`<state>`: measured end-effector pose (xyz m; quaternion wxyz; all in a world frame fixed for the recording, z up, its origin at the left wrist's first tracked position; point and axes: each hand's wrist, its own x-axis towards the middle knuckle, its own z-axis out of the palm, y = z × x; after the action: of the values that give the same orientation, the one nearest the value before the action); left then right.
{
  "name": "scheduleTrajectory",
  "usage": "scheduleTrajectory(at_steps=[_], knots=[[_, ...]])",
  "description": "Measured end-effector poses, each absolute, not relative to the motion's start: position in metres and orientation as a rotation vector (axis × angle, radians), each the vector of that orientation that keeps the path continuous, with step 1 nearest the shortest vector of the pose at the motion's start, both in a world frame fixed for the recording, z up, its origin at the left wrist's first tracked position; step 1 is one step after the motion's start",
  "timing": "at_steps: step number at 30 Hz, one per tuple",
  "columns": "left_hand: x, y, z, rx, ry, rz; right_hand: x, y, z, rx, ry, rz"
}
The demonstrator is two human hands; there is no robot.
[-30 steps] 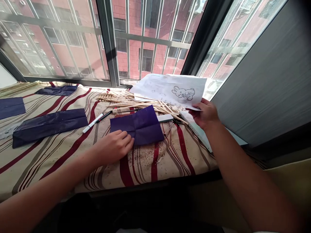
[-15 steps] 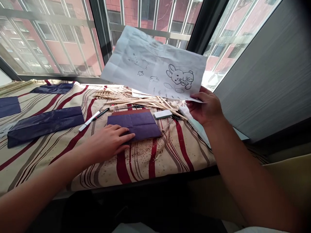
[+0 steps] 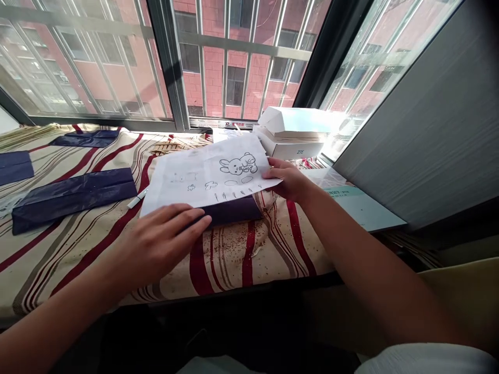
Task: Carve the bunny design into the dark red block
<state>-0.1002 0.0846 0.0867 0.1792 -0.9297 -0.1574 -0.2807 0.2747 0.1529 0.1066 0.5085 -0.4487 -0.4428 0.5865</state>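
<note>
Right hand (image 3: 286,179) is closed on the right corner of the drawing sheet (image 3: 206,174), which lies nearly flat and slightly skewed on the purple paper (image 3: 234,210), covering most of it. Left hand (image 3: 159,244) is open, fingers spread, tips on the near edge of the purple paper, just below the sheet's lower edge. Both sit on a striped cloth (image 3: 230,259) over a window ledge, whose near edge (image 3: 218,283) runs just in front of the hands. Bare cloth shows between that edge and the purple paper, the widest stretch right of the left hand. Far side: window bars (image 3: 226,67) behind white boxes (image 3: 292,137), just beyond the right hand, plus bamboo strips (image 3: 171,148) beyond the sheet. Left side: two long purple sheets (image 3: 74,200) (image 3: 86,139) and a third at the frame edge (image 3: 15,167), well apart from the left hand. A marker (image 3: 136,198) pokes out from under the sheet's left edge. Right side: teal-labelled card (image 3: 351,200) against a grey panel (image 3: 421,114).
</note>
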Motion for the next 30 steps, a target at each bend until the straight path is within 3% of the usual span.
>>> scheduleTrajectory(at_steps=[3,9,30], knots=[[-0.096,0.097,0.091,-2.587,-0.534,-0.849,0.268,0.152,0.107,-1.108,-1.115,1.476],[-0.082,0.131,0.070,-2.805,-0.727,-0.288,0.261,0.144,0.106,-1.204,-1.204,1.443],[-0.101,0.129,0.079,-2.855,-0.655,-0.417,0.327,0.133,0.093,-1.183,-1.076,1.317]])
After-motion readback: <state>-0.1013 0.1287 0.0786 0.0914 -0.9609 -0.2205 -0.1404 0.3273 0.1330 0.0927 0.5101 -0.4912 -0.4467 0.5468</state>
